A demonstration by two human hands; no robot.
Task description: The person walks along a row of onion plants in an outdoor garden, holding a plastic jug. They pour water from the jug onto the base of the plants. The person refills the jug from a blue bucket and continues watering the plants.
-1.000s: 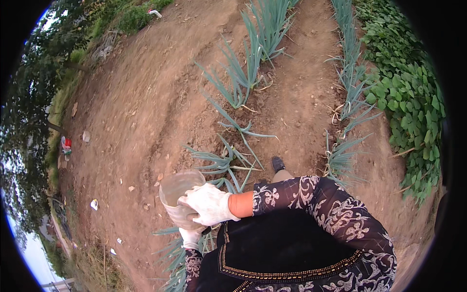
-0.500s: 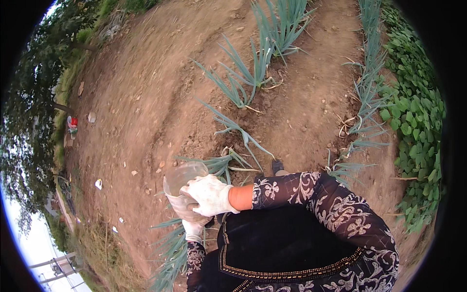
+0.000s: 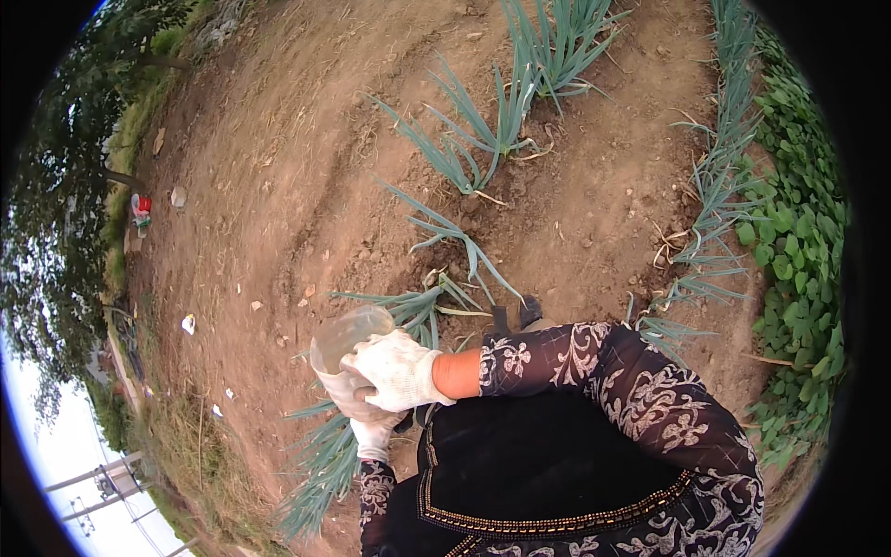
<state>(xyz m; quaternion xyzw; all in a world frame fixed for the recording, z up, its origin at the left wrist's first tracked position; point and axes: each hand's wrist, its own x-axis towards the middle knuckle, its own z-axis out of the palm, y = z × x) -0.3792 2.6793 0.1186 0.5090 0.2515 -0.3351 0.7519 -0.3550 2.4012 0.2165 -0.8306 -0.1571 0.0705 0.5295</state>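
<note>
Both my hands wear white knit gloves and meet in front of my body at a clear plastic container (image 3: 350,334), wide-mouthed and tilted. My left hand (image 3: 373,436) is wrapped round its lower part, most of its fingers hidden. Across the container's mouth lies my right hand (image 3: 394,371), its fingers bent down at the opening. Whatever those fingers hold, if anything, is hidden. Just beyond the container a green onion plant (image 3: 413,304) leans over the soil, and another onion clump (image 3: 325,459) grows by my left forearm.
A row of green onions (image 3: 548,46) runs away from me, and a second row (image 3: 724,167) stands to the right beside a leafy green crop (image 3: 798,241). Dark shoes (image 3: 520,314) show near my right sleeve. Litter (image 3: 141,209) and trees (image 3: 65,186) lie at the left.
The view has shifted slightly, so the onion rows sit a little farther right, and more of the dark shoes shows. Both hands stay at the container with almost no movement.
</note>
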